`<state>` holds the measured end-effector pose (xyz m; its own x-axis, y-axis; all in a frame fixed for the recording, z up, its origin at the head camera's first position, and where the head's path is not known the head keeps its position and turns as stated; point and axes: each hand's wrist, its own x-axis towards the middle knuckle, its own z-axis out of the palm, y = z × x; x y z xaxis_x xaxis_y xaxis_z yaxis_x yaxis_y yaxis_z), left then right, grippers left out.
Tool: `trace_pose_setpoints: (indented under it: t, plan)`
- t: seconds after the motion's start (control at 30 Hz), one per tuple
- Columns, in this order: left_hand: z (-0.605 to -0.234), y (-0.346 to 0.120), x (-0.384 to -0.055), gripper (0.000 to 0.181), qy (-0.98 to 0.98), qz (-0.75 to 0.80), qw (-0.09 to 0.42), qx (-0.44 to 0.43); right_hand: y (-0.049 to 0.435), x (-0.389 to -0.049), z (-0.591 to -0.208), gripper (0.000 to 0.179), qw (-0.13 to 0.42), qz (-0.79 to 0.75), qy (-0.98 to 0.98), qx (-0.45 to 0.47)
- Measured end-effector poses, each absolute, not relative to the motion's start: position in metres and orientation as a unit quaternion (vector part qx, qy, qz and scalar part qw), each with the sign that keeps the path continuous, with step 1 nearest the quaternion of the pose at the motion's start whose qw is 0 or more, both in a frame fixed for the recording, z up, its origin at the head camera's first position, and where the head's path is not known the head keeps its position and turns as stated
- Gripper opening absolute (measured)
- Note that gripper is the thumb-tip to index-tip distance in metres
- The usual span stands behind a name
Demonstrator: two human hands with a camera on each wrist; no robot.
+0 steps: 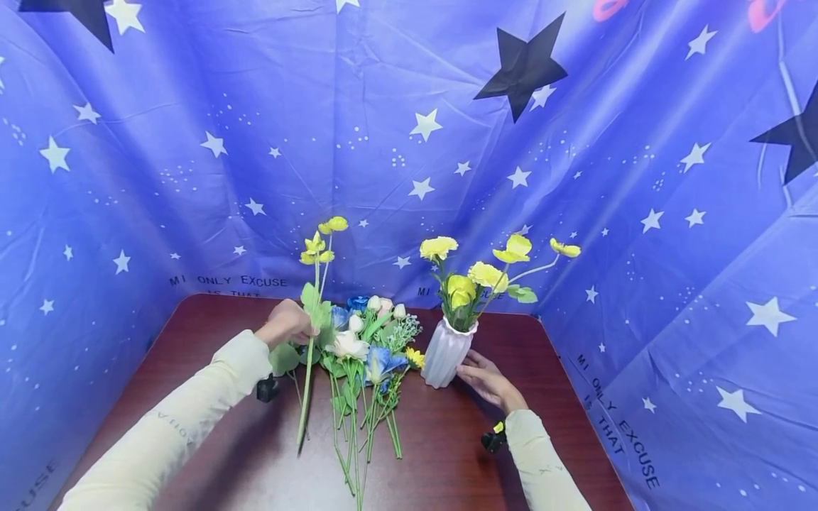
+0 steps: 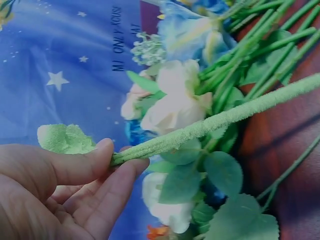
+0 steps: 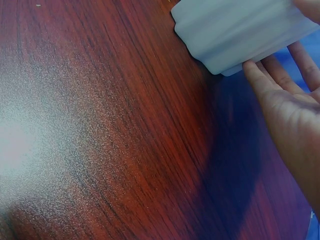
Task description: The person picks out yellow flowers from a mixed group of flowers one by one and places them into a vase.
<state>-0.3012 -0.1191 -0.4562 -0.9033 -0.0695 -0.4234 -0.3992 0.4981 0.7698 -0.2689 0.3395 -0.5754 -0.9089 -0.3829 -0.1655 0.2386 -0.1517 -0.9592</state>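
Here on the left we see the left hand (image 1: 285,325) pinching a yellow flower (image 1: 314,246) by its stem, thumb to fingers, nearly upright above the table (image 1: 255,461). Just beside it we have the flower pile (image 1: 348,345), white and blue, stems towards us. Further right, the pale vase (image 1: 444,356) holds yellow blooms (image 1: 488,276); the right hand (image 1: 491,384), loosely open, touches its side.
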Motion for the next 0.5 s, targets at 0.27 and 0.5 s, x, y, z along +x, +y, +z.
trace_pose_setpoints:
  t: [0.27,0.5]
  plan:
    - [-0.44,-0.122,-0.304,0.018,0.823,0.527,0.174,-0.122,0.339,-0.27,-0.576,0.077,0.211,-0.759,0.613,-0.059]
    - [-0.426,-0.115,-0.298,0.02,0.812,0.552,0.177,-0.074,0.339,-0.267,-0.573,0.077,0.214,-0.754,0.619,-0.045]
